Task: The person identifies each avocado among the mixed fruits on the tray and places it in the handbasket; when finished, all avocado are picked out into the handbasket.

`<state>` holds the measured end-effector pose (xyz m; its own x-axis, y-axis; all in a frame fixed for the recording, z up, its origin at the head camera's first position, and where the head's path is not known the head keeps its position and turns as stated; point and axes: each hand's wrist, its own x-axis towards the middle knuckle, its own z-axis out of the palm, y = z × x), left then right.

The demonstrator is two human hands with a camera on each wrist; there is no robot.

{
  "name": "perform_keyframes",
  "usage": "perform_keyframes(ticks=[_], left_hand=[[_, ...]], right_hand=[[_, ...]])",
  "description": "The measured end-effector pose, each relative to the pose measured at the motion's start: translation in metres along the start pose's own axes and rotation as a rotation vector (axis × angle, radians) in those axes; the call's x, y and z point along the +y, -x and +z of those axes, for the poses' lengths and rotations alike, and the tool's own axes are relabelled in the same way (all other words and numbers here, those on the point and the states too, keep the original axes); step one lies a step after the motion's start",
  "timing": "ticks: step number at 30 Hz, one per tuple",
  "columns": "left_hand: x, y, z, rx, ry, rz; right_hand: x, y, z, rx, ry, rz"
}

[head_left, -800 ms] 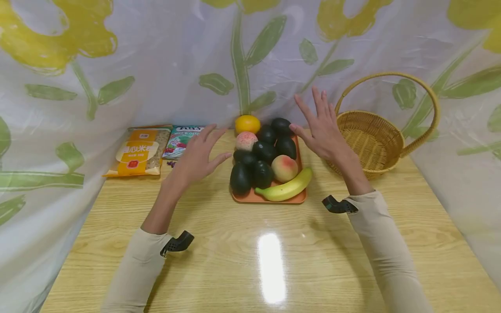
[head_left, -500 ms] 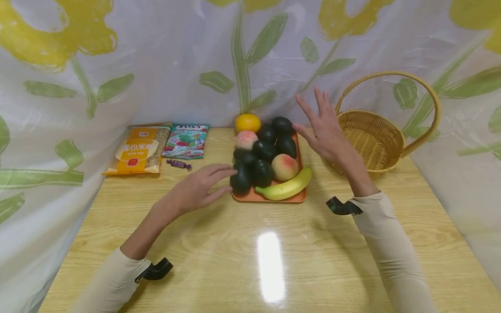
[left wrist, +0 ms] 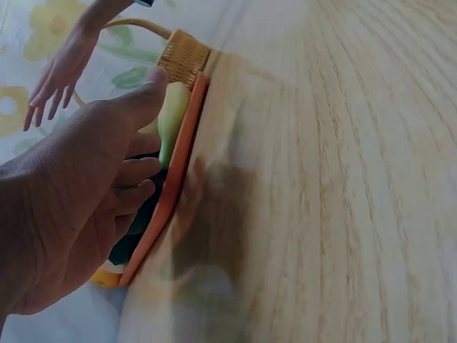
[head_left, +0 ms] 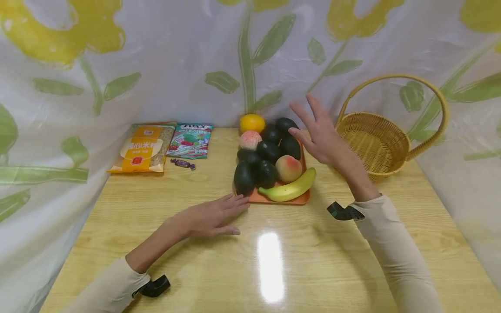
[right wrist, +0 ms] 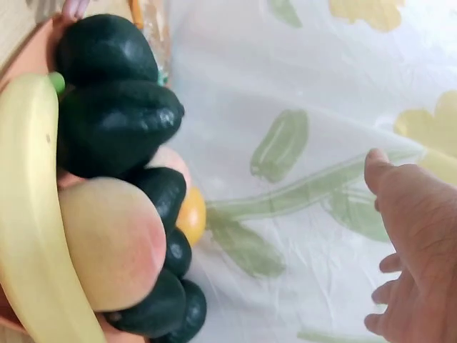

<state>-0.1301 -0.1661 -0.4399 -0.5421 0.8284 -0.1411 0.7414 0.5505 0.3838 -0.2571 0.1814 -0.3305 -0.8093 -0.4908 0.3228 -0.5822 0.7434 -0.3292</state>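
An orange tray (head_left: pixel 256 198) holds several dark green avocados (head_left: pixel 244 179), two peaches (head_left: pixel 288 168), a yellow lemon-like fruit (head_left: pixel 252 123) and a banana (head_left: pixel 292 188). My left hand (head_left: pixel 215 215) is palm down at the tray's front left corner, fingers extended and thumb apart, holding nothing. My right hand (head_left: pixel 322 135) hovers over the tray's right side, its fingers spread and holding nothing. In the right wrist view, that hand (right wrist: pixel 421 239) is apart from the fruit, with the patterned cloth behind it.
A wicker basket (head_left: pixel 375 143) with a tall handle stands right of the tray. At the back left lie a yellow food bag (head_left: pixel 141 150), a teal candy bag (head_left: pixel 192 141) and a purple wrapped candy (head_left: pixel 182 164). A flower-print cloth (head_left: pixel 176 65) hangs behind the table.
My left hand has come down from beside the candy bag toward the person, to the tray's front left corner. My right hand has barely moved. The fruit stays in the tray.
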Motion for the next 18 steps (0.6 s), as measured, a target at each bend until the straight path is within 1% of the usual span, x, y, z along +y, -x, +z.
perform_keyframes(ticks=[3,8,11,15,18], left_hand=[[0.000,-0.002,0.002,-0.005,-0.003,0.004],[-0.002,-0.002,0.010,0.030,-0.037,-0.001],[-0.005,-0.004,0.014,0.069,-0.082,0.006],[-0.006,-0.008,0.017,0.150,-0.130,0.031],[-0.007,-0.012,0.019,0.175,-0.150,0.050]], right_hand=[[-0.009,-0.003,0.005,-0.004,-0.011,-0.053],[-0.027,-0.011,0.018,-0.041,-0.015,-0.144],[-0.037,-0.014,0.026,-0.055,-0.009,-0.195],[-0.049,-0.019,0.035,-0.073,-0.016,-0.249],[-0.057,-0.021,0.041,-0.088,-0.004,-0.268]])
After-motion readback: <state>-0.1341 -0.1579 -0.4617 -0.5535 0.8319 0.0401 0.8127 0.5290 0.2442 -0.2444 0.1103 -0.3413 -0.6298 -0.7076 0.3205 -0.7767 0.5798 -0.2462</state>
